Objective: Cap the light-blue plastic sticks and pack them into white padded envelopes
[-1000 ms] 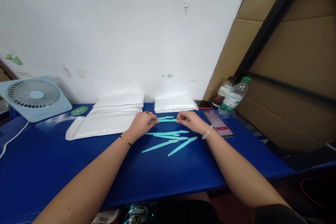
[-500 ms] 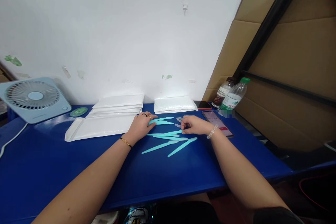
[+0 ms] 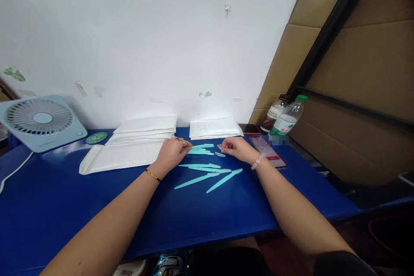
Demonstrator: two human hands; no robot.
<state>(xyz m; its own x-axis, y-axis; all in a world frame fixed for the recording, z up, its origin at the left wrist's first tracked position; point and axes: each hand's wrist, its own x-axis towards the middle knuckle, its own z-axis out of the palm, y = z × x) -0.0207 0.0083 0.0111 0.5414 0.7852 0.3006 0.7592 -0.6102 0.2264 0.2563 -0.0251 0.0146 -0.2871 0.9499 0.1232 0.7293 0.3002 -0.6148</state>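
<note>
Several turquoise eyebrow razors [image 3: 197,179] lie loose on the blue table, their blade ends pointing right. A second group of eyebrow razors [image 3: 203,152] lies bunched above them. My left hand [image 3: 173,152] has its thumb and fingertips closed on the handle ends of that upper group. Just right of the blade ends are small clear caps [image 3: 220,154]. Over these caps, my right hand [image 3: 237,148] is closed with its fingertips pinched together. Whatever is between those fingertips is too small to make out.
White padded mailers [image 3: 136,153] are stacked behind my left hand, and more mailers [image 3: 215,128] lie by the wall. A phone [image 3: 270,155] and two bottles [image 3: 287,118] are on the right. A blue fan [image 3: 43,120] stands at the far left of the table [image 3: 181,220].
One razor that was at my right fingertips has gone from the lower group, and the upper bunch looks fuller. My right hand has moved up to the clear caps. My left hand has shifted slightly left.
</note>
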